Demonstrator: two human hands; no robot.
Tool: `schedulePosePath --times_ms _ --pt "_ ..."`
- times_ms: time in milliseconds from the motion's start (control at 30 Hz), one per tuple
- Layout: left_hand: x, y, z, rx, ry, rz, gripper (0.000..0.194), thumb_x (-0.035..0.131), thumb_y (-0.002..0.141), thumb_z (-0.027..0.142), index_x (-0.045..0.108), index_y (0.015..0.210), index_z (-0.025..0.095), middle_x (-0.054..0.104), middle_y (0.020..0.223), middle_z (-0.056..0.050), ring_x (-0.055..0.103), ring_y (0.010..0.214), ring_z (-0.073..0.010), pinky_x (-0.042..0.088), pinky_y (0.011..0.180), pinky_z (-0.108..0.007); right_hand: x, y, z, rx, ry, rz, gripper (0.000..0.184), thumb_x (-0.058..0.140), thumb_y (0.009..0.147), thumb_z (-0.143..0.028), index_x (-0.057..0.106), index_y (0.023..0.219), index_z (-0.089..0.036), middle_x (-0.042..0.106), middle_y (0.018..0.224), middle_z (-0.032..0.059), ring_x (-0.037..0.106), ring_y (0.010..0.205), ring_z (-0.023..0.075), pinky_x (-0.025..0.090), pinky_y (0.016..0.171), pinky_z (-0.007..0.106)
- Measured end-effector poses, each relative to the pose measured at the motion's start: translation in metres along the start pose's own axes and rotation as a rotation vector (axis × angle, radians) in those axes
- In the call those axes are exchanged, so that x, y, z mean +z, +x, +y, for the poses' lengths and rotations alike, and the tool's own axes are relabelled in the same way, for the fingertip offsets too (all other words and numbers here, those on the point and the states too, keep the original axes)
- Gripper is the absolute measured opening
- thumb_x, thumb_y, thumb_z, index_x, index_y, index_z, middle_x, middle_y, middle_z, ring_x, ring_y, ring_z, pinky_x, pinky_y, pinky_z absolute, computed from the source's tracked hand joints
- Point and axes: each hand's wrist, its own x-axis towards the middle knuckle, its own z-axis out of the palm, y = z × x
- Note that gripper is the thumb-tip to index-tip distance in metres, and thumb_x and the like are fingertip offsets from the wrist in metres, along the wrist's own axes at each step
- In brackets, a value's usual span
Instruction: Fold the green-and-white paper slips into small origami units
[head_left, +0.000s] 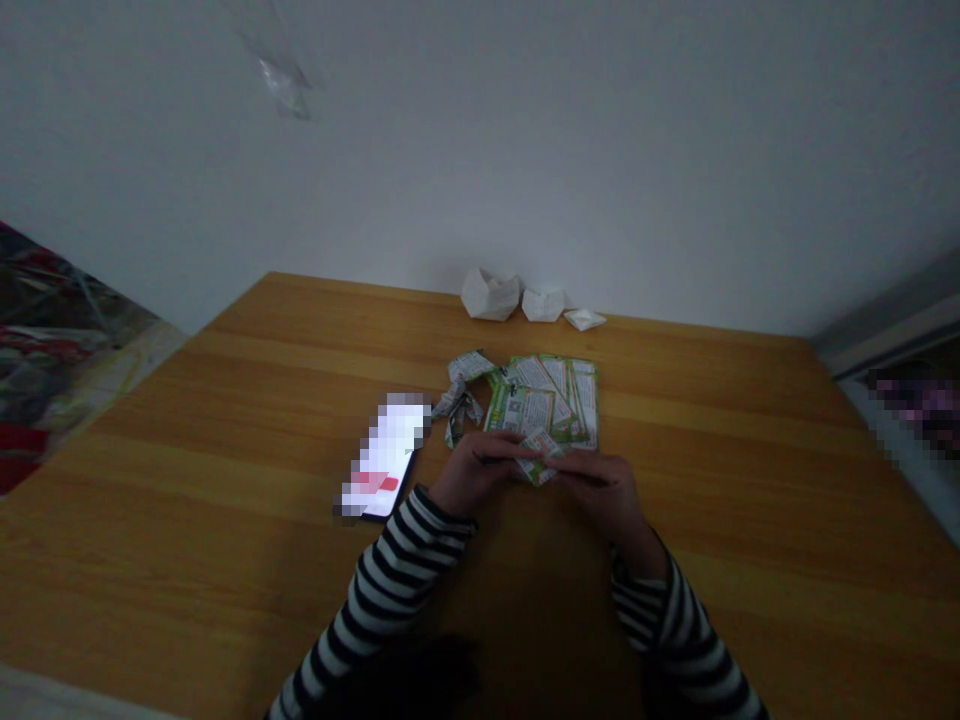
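Between my two hands is a small folded piece of printed paper [538, 470], green and white, turned so that a corner points toward me. My left hand [480, 467] pinches its left side, and my right hand [600, 482] pinches the right side. Just beyond lie flat printed sheets [577, 395] with green edges, overlapping one another. Folded printed-paper pieces [459, 398] sit to the left of those sheets. The fingertips partly cover the paper they hold, so its exact folds are hard to make out.
A phone [390, 460] with a lit, blurred screen lies left of my hands on the wooden table [225, 420]. Against the wall stand a large white folded-paper shape [490, 296], a smaller one [543, 305] and a flat one [584, 319].
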Motion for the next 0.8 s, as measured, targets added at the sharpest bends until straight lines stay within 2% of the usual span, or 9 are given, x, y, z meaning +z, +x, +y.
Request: schedulePosePath --times_ms 100,200,400,467,533,600,733,800 --pt "0.001 0.0 0.002 -0.008 -0.002 -0.07 0.02 0.065 0.08 0.023 0.075 0.098 0.022 0.073 0.101 -0.009 0.069 0.091 -0.0216 0.053 0.081 -0.032 0.001 0.001 -0.001 -0.035 -0.033 -0.011 0.016 0.07 0.075 -0.019 0.077 0.085 -0.028 0.077 0.083 0.0036 0.072 0.075 0.02 0.057 0.068 0.031" --pt "0.006 0.0 0.001 -0.066 -0.035 -0.06 0.018 0.068 0.076 0.023 0.076 0.093 0.02 0.075 0.097 -0.009 0.07 0.088 -0.0221 0.053 0.08 -0.032 0.004 0.001 -0.002 0.003 -0.076 0.078 0.011 0.07 0.073 -0.019 0.077 0.077 -0.026 0.076 0.075 0.0028 0.071 0.067 0.0186 0.056 0.063 0.029" --pt "0.018 -0.001 -0.002 -0.243 -0.105 0.189 0.014 0.07 0.072 0.021 0.077 0.082 0.014 0.077 0.08 -0.009 0.07 0.075 -0.0204 0.055 0.074 -0.03 0.011 0.001 -0.003 0.137 -0.077 0.231 0.007 0.071 0.072 -0.025 0.072 0.067 -0.02 0.072 0.062 0.0018 0.066 0.056 0.0162 0.053 0.054 0.025" --pt "0.02 -0.001 -0.003 -0.266 -0.14 0.205 0.012 0.072 0.07 0.021 0.077 0.078 0.013 0.077 0.076 -0.008 0.069 0.071 -0.0188 0.054 0.071 -0.028 0.01 0.001 -0.002 0.163 -0.015 0.225 0.006 0.072 0.071 -0.025 0.072 0.074 -0.02 0.072 0.066 0.0018 0.066 0.058 0.0157 0.053 0.055 0.024" --pt "0.021 -0.001 -0.002 -0.277 -0.184 0.216 0.011 0.072 0.07 0.022 0.076 0.074 0.013 0.076 0.071 -0.006 0.068 0.067 -0.0168 0.053 0.068 -0.026 0.008 0.003 -0.001 0.157 0.037 0.195 0.018 0.074 0.069 -0.024 0.073 0.087 -0.022 0.074 0.077 0.0031 0.068 0.065 0.0165 0.054 0.061 0.026" --pt "0.021 -0.001 -0.001 -0.29 -0.222 0.238 0.014 0.074 0.069 0.026 0.075 0.071 0.013 0.074 0.067 -0.005 0.066 0.062 -0.0151 0.053 0.064 -0.025 0.005 0.004 0.0 0.105 0.025 0.152 0.025 0.077 0.067 -0.023 0.074 0.092 -0.023 0.074 0.086 0.0047 0.068 0.075 0.0182 0.055 0.067 0.029" --pt "0.026 -0.001 -0.001 -0.331 -0.317 0.282 0.023 0.078 0.065 0.034 0.073 0.067 0.012 0.071 0.061 -0.003 0.062 0.056 -0.013 0.051 0.058 -0.024 0.002 0.006 0.0 0.025 -0.028 0.178 0.005 0.078 0.066 -0.023 0.075 0.07 -0.022 0.071 0.076 0.0042 0.066 0.071 0.0179 0.053 0.066 0.029" --pt "0.03 -0.002 -0.001 -0.353 -0.376 0.302 0.027 0.078 0.064 0.038 0.072 0.068 0.011 0.07 0.061 -0.003 0.061 0.055 -0.0127 0.051 0.057 -0.024 0.004 0.006 0.0 0.05 -0.013 0.229 0.006 0.076 0.068 -0.023 0.073 0.064 -0.021 0.071 0.071 0.0035 0.065 0.067 0.0169 0.053 0.063 0.028"
